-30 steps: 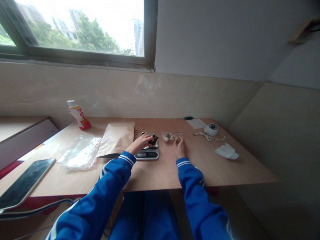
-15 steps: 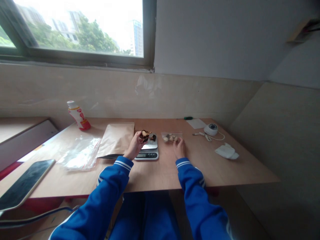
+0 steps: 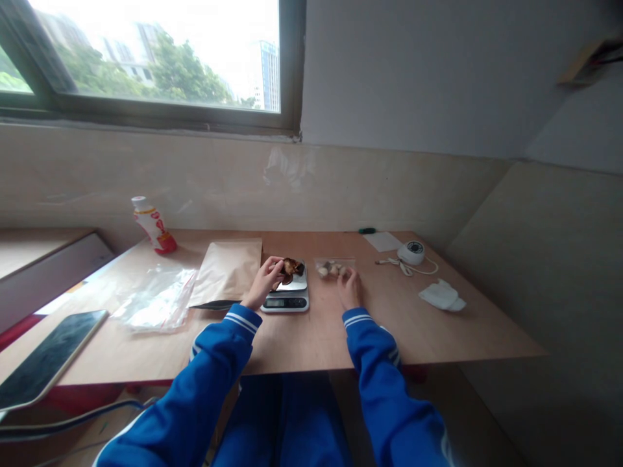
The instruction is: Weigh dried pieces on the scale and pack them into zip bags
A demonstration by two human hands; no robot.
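My left hand (image 3: pixel 265 280) is closed on dark brown, curled pieces (image 3: pixel 292 267) that look like dried mushroom, holding them over the kitchen scale (image 3: pixel 302 302). The scale has a silver plate and a dark display at its front. Another dark piece shows behind the held ones; whether it touches them I cannot tell. To the right of the scale, my right hand (image 3: pixel 349 288) pinches the right end of a small clear zip bag (image 3: pixel 324 271). Pale, chunky pieces lie inside this bag.
Left of the scale lie a brown paper pouch (image 3: pixel 228 269), clear plastic bags (image 3: pixel 153 298) and a phone (image 3: pixel 48 357). A red-and-white bottle (image 3: pixel 154 226) stands behind. To the right are a white round device (image 3: pixel 411 253) with a cable and a crumpled white tissue (image 3: pixel 442 296).
My left hand has shifted slightly right over the scale, and the brown pieces in it have turned and moved across the plate. My right hand stays at the clear bag.
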